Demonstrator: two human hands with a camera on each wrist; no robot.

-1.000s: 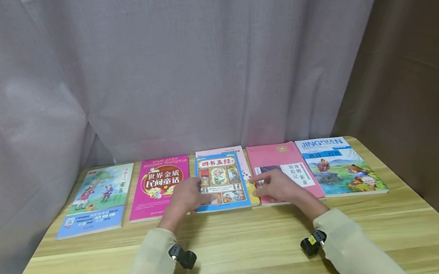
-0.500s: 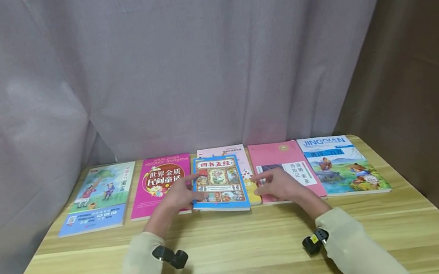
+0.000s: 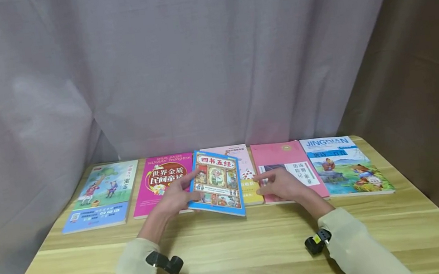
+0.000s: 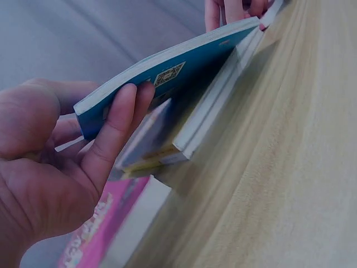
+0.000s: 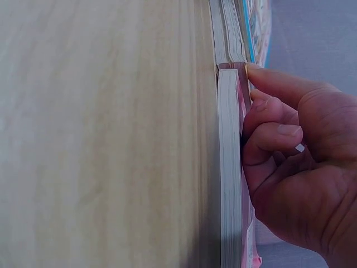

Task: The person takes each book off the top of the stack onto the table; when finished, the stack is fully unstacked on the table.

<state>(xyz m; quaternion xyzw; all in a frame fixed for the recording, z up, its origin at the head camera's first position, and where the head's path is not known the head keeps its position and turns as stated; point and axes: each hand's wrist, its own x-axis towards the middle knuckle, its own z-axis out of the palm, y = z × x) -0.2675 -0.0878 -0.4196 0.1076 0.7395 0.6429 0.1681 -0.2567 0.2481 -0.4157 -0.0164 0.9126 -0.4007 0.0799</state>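
My left hand (image 3: 171, 197) grips a blue-bordered picture book (image 3: 216, 178) by its left edge, thumb on one side and fingers on the other. In the left wrist view its blue back cover (image 4: 192, 61) shows a QR code, and the book is raised at a slant over page edges (image 4: 209, 114) below. A pink-and-yellow book (image 3: 253, 197) lies partly hidden beneath it. My right hand (image 3: 281, 186) rests over a pink book (image 3: 270, 151) with a white label. One of its fingers (image 5: 279, 84) reaches the edge of the neighbouring books, and other fingers are bent.
To the left lie a magenta book (image 3: 147, 203) and a green-and-blue book (image 3: 106, 187). A book with a landscape cover (image 3: 347, 171) lies at the far right. Wooden tabletop (image 3: 233, 245) extends in front of the row; a grey curtain (image 3: 210, 65) hangs behind.
My left hand has moved left and lifted the blue-bordered book, which has turned clockwise and uncovered more of the pink-and-yellow book. My right hand has stayed nearly in place.
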